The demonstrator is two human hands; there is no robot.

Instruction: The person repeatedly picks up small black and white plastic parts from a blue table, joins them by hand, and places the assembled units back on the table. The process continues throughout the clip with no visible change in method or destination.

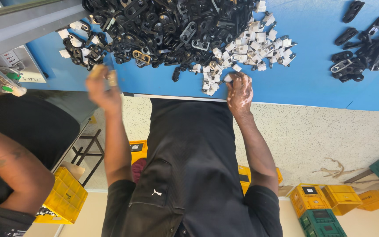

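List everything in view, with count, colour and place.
black plastic parts: many, black, big heap on the table, with a smaller cluster at the right
white clips: many, white, beside the heap, spreading to the near edge
table: one, blue
control box: one, grey with red and green buttons, left
crates: several, yellow and green, on the floor
stool: one, dark frame, floor left
another person's arm: one, left edge
left hand: raised, blurred, pinching a small pale piece
right hand: resting on the white clips at the table edge
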